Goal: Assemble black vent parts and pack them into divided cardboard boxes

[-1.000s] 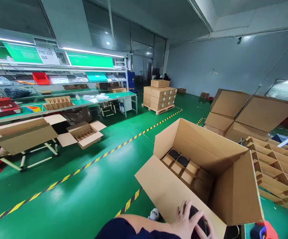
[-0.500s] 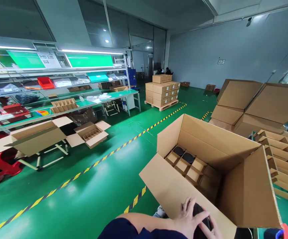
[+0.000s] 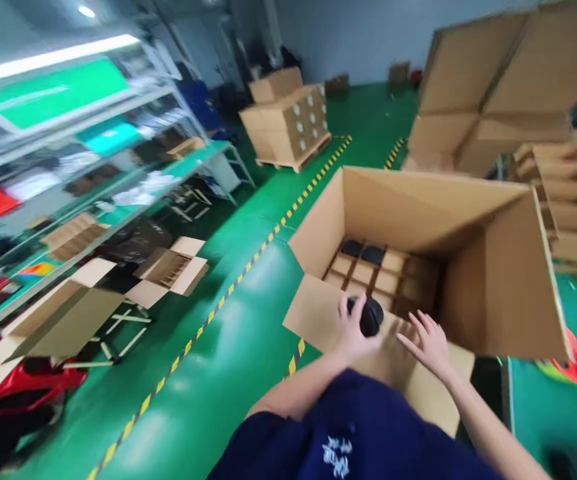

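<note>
In the head view my left hand (image 3: 354, 333) is closed round a black cylindrical object (image 3: 371, 317), held over the near flap of a large open carton (image 3: 433, 193). What kind of object it is I cannot make out. My right hand (image 3: 429, 343) is just to the right of it, fingers spread and nothing in them, above the same flap. Cardboard dividers (image 3: 391, 280) split the carton's inside into cells. Two black round objects (image 3: 372, 254) of similar look sit side by side in cells at the far left corner.
Right of the carton lie stacked cardboard dividers (image 3: 568, 200), with another open carton (image 3: 483, 100) behind. Boxes on a pallet (image 3: 288, 127) stand farther back. A workbench with shelves (image 3: 143, 200) and smaller open cartons (image 3: 168, 270) line the left, past yellow-black floor tape (image 3: 228, 290).
The black object has moved forward to the carton's near edge in my left hand. My right hand has come off it and opened. The view has tilted down and turned.
</note>
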Motion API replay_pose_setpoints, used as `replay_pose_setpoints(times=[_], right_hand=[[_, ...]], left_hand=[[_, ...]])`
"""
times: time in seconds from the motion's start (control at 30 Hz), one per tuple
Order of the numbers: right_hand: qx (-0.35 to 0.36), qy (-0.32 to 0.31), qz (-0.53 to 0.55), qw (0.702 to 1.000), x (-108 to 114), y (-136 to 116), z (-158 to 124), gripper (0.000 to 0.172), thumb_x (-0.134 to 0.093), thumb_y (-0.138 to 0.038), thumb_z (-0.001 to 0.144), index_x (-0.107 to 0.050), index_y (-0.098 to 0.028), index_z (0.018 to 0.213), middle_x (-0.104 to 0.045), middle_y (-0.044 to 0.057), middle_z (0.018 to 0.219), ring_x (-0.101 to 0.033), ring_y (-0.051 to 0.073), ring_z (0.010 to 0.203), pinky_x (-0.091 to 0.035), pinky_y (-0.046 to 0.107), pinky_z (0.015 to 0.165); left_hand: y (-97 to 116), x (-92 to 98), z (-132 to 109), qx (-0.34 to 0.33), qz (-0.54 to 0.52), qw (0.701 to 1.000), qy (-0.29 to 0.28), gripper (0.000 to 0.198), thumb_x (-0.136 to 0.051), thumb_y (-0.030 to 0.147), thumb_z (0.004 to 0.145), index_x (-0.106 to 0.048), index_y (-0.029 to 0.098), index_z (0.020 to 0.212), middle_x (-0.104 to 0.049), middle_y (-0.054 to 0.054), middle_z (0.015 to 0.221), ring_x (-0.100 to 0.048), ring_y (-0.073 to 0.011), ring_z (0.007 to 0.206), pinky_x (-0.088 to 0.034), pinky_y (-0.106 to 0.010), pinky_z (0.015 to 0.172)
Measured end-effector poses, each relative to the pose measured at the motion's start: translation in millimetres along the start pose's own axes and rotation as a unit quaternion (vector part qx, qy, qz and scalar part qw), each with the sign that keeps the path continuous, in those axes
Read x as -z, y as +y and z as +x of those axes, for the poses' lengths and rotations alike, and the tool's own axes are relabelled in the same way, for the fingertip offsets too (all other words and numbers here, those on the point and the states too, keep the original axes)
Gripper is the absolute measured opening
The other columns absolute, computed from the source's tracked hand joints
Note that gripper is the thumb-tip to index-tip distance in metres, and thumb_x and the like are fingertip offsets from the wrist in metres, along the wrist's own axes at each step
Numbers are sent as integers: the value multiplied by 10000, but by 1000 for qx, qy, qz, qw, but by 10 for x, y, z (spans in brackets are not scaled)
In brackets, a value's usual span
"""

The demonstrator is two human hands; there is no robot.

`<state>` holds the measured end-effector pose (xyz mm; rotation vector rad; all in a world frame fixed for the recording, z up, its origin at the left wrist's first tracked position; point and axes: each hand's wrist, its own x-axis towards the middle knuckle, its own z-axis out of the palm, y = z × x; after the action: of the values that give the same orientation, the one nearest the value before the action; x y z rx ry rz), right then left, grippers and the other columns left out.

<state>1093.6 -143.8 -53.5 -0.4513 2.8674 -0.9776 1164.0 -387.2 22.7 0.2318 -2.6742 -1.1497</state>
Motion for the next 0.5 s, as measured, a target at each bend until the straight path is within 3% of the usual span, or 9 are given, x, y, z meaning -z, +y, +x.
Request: replay_pose_setpoints(times=[0.03,0.1,0.17,0.27,0.37,0.5], right_hand=[[8,-44,-79,996,4,63,40,630,-619,-503,880,-581,-177,1418,-544,192,1500,-443,402,1443,-181,692,1243],[11,-130,-177,975,1,181,130,653,-690,-339,842,-538,-192,1460,-595,178,1430,-541,359,1342,-300,633,1206],[-2,-198,-213,957,-5,252,242,620,-738,-275,818,-569,-186,1408,-648,161,1316,-609,317,1213,-457,494,1090],[-22,-252,-208,945,-27,288,403,404,-776,-283,810,-653,-199,1185,-677,118,1172,-620,285,1112,-523,364,907],[-41,-241,-200,949,-83,312,445,254,-688,-232,883,-651,-213,1134,-675,102,1181,-611,267,1147,-524,337,908],[-43,-210,-197,957,-153,327,325,184,-563,-138,937,-665,-217,1069,-692,84,1119,-649,238,1085,-518,345,1014]], left_hand=[[-14,38,137,-5,10,1000,6,1036,-823,337,658,-370,296,1588,-204,-137,1638,-316,-392,1510,-319,-563,1249],[-52,55,448,-15,27,999,-6,1005,-825,359,686,-377,299,1584,-153,-126,1677,-253,-386,1552,-296,-549,1264],[-89,1,786,-27,39,998,-43,996,-829,380,701,-379,318,1588,-105,-106,1705,-217,-385,1569,-288,-539,1269],[-135,-244,1367,-44,58,990,-117,1019,-845,418,698,-373,359,1598,-38,-77,1733,-201,-409,1569,-301,-549,1256],[-196,-754,2067,-56,101,970,-212,1037,-854,423,696,-356,406,1605,-21,-80,1741,-175,-457,1561,-330,-620,1210],[-326,-1741,3012,-63,158,931,-322,1006,-842,359,741,-339,430,1610,-72,-133,1730,-149,-494,1556,-344,-719,1136]])
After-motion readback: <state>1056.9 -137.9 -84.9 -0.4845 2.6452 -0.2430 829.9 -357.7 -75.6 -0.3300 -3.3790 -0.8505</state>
